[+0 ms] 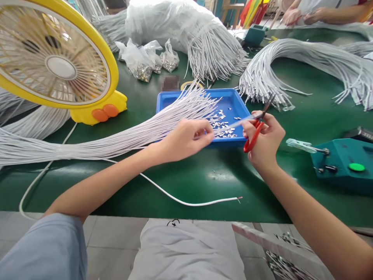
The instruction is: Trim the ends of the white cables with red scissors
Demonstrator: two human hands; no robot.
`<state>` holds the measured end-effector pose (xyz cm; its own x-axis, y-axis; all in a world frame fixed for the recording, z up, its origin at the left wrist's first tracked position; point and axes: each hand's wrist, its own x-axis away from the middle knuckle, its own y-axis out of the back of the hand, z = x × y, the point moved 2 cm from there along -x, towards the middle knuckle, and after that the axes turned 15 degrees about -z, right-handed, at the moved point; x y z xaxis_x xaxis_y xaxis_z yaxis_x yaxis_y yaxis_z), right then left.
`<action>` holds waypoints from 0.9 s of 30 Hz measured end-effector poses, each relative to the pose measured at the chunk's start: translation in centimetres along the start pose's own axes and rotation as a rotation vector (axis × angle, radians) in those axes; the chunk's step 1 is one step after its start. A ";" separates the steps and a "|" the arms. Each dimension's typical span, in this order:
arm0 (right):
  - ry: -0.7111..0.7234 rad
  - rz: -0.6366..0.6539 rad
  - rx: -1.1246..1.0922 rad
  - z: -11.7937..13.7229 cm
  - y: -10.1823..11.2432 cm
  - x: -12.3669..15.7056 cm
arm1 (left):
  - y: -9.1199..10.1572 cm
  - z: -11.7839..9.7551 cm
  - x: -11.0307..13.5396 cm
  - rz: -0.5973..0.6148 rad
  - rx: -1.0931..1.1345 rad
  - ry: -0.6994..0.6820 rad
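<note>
My left hand (pixel 186 138) pinches one white cord (pixel 230 124) near its end, over the front of a blue tray (pixel 233 102). My right hand (pixel 264 136) holds red-handled scissors (pixel 256 126), whose blades point up and away at the cord's tip. A fanned bundle of white cords (pixel 116 140) lies across the tray's left side and runs off to the left. Small silvery clips (pixel 223 128) are scattered in the tray. One loose white cord (pixel 189 202) lies on the green table (pixel 204 179) near me.
A yellow fan (pixel 58 62) stands at the back left. Big bundles of white cords (pixel 305 58) and bags of metal clips (pixel 145 62) lie behind the tray. A teal machine (pixel 344 163) sits to the right. Another person's hands (pixel 303 15) work at the far right.
</note>
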<state>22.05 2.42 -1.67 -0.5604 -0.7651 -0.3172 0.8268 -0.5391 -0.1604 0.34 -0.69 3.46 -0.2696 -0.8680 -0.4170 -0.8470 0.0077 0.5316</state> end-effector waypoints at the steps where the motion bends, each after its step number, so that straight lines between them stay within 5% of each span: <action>1: -0.017 0.033 -0.004 0.0 0.0 0.2 | -0.4 -0.9 0.6 0.088 0.122 0.006; 6: -0.126 0.262 -0.091 0.7 -0.3 1.6 | -2.4 -5.1 4.3 0.507 0.551 -0.034; 9: -0.174 0.324 -0.102 1.2 -0.4 2.4 | -3.0 -5.6 5.2 0.637 0.723 0.058; 11: -0.206 0.353 -0.108 1.5 -0.4 2.9 | -3.5 -4.3 4.7 0.577 0.807 0.268; 13: -0.243 0.378 -0.116 1.5 -0.5 3.3 | -4.0 -2.2 3.6 0.382 0.884 0.458; 17: -0.306 0.414 -0.141 1.2 -0.5 3.6 | -4.6 1.8 1.9 0.071 0.875 0.511; 27: -0.260 0.476 -0.162 1.3 -0.5 4.0 | -5.1 3.1 2.4 0.117 0.844 0.489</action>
<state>19.28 -0.83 -1.70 -0.1005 -0.9832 -0.1522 0.9767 -0.0684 -0.2036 2.57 -1.29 -2.56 -0.3144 -0.9476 0.0572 -0.9276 0.2938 -0.2307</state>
